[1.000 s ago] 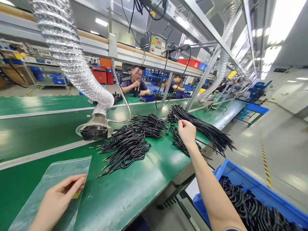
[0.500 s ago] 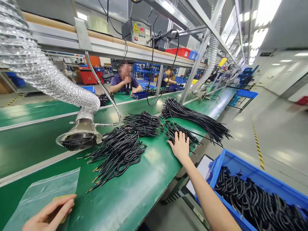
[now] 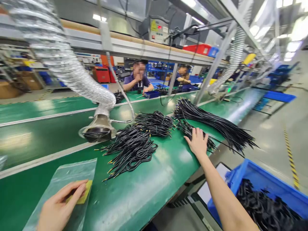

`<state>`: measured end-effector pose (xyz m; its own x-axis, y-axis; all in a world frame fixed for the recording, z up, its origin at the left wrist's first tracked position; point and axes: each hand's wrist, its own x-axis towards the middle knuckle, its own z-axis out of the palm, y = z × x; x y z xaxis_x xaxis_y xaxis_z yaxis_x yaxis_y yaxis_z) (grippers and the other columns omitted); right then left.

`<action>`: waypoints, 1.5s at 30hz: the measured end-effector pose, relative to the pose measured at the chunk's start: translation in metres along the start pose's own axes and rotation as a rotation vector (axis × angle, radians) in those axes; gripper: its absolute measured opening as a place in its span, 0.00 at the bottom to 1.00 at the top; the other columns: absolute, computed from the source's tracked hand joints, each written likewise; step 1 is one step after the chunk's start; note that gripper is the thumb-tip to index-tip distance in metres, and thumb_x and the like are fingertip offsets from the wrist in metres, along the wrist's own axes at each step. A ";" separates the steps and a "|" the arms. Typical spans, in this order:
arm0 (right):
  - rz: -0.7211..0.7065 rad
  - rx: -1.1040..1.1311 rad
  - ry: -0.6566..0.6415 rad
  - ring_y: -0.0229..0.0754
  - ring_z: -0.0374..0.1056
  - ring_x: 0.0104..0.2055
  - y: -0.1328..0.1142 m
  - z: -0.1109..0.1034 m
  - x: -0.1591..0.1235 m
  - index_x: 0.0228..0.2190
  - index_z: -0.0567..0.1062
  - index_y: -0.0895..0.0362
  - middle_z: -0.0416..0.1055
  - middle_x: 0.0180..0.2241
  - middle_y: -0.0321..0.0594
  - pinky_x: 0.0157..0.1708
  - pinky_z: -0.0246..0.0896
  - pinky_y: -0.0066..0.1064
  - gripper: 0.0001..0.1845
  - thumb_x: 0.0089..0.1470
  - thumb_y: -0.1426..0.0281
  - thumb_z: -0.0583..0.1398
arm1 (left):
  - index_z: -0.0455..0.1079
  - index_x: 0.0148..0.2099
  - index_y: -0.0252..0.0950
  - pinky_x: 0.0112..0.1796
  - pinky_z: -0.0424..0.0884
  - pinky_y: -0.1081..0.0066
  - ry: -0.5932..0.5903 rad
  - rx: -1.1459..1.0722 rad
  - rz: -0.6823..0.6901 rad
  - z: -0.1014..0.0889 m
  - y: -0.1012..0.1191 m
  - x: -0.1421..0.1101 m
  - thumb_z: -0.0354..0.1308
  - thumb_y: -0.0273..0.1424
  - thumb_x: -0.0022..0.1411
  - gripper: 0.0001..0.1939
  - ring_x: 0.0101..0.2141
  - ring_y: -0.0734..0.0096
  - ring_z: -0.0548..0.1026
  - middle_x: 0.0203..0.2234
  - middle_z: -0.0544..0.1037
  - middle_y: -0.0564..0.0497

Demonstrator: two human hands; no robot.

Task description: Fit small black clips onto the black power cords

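My left hand (image 3: 59, 203) is low at the left, over a clear plastic bag (image 3: 68, 171). Its thumb and index finger are pressed together at the tips; what is between them, if anything, is hidden. Beside those fingertips shows a flat yellow piece (image 3: 84, 194); I cannot tell whether it lies in the bag or on it. On the right, my right hand (image 3: 198, 142) rests with fingers apart on a small bundle of thin black cables (image 3: 186, 128), partly covering it. Coiled black cables (image 3: 134, 144) with yellowish ends lie between the hands, near a tied bundle (image 3: 158, 123).
Long straight black cables (image 3: 211, 123) lie across the green bench (image 3: 144, 189). A fume hose (image 3: 84, 86) ends in a fan hood (image 3: 97, 131) at left. A blue crate (image 3: 271, 176) of black cables stands lower right. Two people (image 3: 138, 78) sit across the bench.
The view has swung left, so things appear further right. More of the yellow piece shows beside my left fingertips. My right hand stays on the small cable bundle.
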<state>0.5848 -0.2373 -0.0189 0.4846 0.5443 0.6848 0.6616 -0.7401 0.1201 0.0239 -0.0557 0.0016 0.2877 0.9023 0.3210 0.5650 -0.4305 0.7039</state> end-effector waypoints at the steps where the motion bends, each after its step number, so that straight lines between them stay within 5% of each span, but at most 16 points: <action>1: -0.039 0.035 0.080 0.63 0.54 0.62 -0.007 -0.004 -0.003 0.60 0.61 0.72 0.60 0.60 0.67 0.60 0.40 0.61 0.36 0.64 0.54 0.48 | 0.81 0.33 0.43 0.30 0.78 0.73 -0.013 -0.040 -0.028 -0.002 0.008 0.000 0.57 0.59 0.51 0.26 0.30 0.62 0.81 0.32 0.84 0.51; 6: -0.467 0.457 0.308 0.52 0.64 0.54 -0.092 -0.059 -0.033 0.60 0.62 0.60 0.69 0.51 0.55 0.54 0.59 0.46 0.28 0.62 0.63 0.57 | 0.80 0.34 0.38 0.32 0.76 0.71 0.010 -0.186 -0.094 -0.008 0.026 0.004 0.58 0.53 0.53 0.24 0.29 0.64 0.79 0.28 0.82 0.48; 10: -0.752 0.690 0.125 0.49 0.66 0.50 -0.175 -0.106 -0.060 0.57 0.66 0.55 0.71 0.48 0.48 0.53 0.61 0.44 0.24 0.61 0.65 0.58 | 0.80 0.35 0.36 0.31 0.74 0.71 0.086 -0.228 -0.137 -0.015 0.016 0.008 0.59 0.49 0.53 0.21 0.29 0.65 0.77 0.28 0.81 0.48; 13: -0.754 0.701 -0.035 0.50 0.66 0.48 -0.207 -0.112 -0.063 0.53 0.69 0.58 0.71 0.46 0.49 0.49 0.63 0.43 0.20 0.62 0.65 0.57 | 0.79 0.36 0.35 0.33 0.75 0.70 0.147 -0.281 -0.177 -0.020 0.008 0.011 0.60 0.47 0.53 0.20 0.28 0.66 0.77 0.27 0.81 0.48; 17: -0.697 0.695 -0.082 0.50 0.66 0.43 -0.209 -0.104 -0.056 0.48 0.71 0.58 0.72 0.40 0.48 0.42 0.63 0.42 0.15 0.62 0.63 0.57 | 0.79 0.36 0.34 0.32 0.76 0.69 0.206 -0.418 -0.210 -0.028 0.011 0.014 0.63 0.45 0.50 0.20 0.27 0.66 0.77 0.27 0.81 0.48; 23: -0.700 0.810 0.018 0.44 0.66 0.34 -0.195 -0.110 -0.059 0.39 0.74 0.55 0.71 0.30 0.41 0.39 0.60 0.38 0.13 0.67 0.67 0.50 | 0.78 0.36 0.34 0.30 0.76 0.70 0.315 -0.494 -0.265 -0.058 0.014 -0.002 0.65 0.45 0.50 0.19 0.26 0.68 0.76 0.25 0.80 0.48; 26: -0.637 0.809 0.067 0.46 0.67 0.37 -0.188 -0.111 -0.062 0.37 0.74 0.56 0.72 0.33 0.44 0.39 0.60 0.38 0.15 0.66 0.62 0.51 | 0.78 0.37 0.34 0.32 0.76 0.69 0.399 -0.397 -0.263 -0.086 -0.006 -0.020 0.64 0.45 0.51 0.19 0.27 0.67 0.77 0.26 0.81 0.49; 29: -0.587 0.816 0.011 0.48 0.68 0.39 -0.183 -0.106 -0.062 0.45 0.72 0.57 0.73 0.37 0.47 0.39 0.61 0.39 0.24 0.65 0.53 0.49 | 0.78 0.38 0.35 0.34 0.76 0.67 0.506 -0.209 -0.261 -0.122 -0.038 -0.034 0.62 0.44 0.53 0.18 0.28 0.65 0.78 0.27 0.81 0.49; 32: -0.718 0.843 -0.050 0.47 0.69 0.36 -0.180 -0.101 -0.061 0.45 0.72 0.58 0.74 0.34 0.46 0.36 0.61 0.37 0.29 0.63 0.47 0.48 | 0.77 0.38 0.35 0.37 0.75 0.65 0.599 0.178 -0.292 -0.161 -0.068 -0.043 0.57 0.42 0.57 0.16 0.31 0.62 0.78 0.29 0.81 0.47; 35: -0.882 0.801 0.075 0.48 0.69 0.33 -0.182 -0.098 -0.061 0.37 0.74 0.56 0.75 0.31 0.44 0.36 0.59 0.39 0.29 0.62 0.45 0.48 | 0.78 0.37 0.33 0.43 0.73 0.64 0.438 0.671 -0.392 -0.190 -0.090 -0.047 0.50 0.35 0.61 0.16 0.39 0.57 0.78 0.36 0.81 0.42; 39: -0.955 0.828 0.181 0.47 0.69 0.29 -0.194 -0.103 -0.065 0.30 0.72 0.56 0.73 0.26 0.43 0.34 0.58 0.39 0.26 0.66 0.52 0.46 | 0.79 0.35 0.35 0.44 0.71 0.65 0.290 0.794 -0.482 -0.204 -0.116 -0.043 0.50 0.31 0.61 0.15 0.41 0.56 0.77 0.37 0.80 0.41; 45: -0.966 0.859 -0.065 0.45 0.70 0.31 -0.218 -0.134 -0.092 0.36 0.72 0.56 0.74 0.31 0.43 0.33 0.62 0.36 0.17 0.65 0.61 0.47 | 0.77 0.43 0.31 0.49 0.69 0.63 0.211 0.780 -0.541 -0.200 -0.141 -0.027 0.49 0.27 0.60 0.16 0.46 0.54 0.74 0.44 0.77 0.36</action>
<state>0.3193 -0.1785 -0.0117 -0.3823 0.7489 0.5413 0.8988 0.4373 0.0297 -0.2180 -0.0151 0.0208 -0.2633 0.9348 0.2382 0.9556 0.2190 0.1969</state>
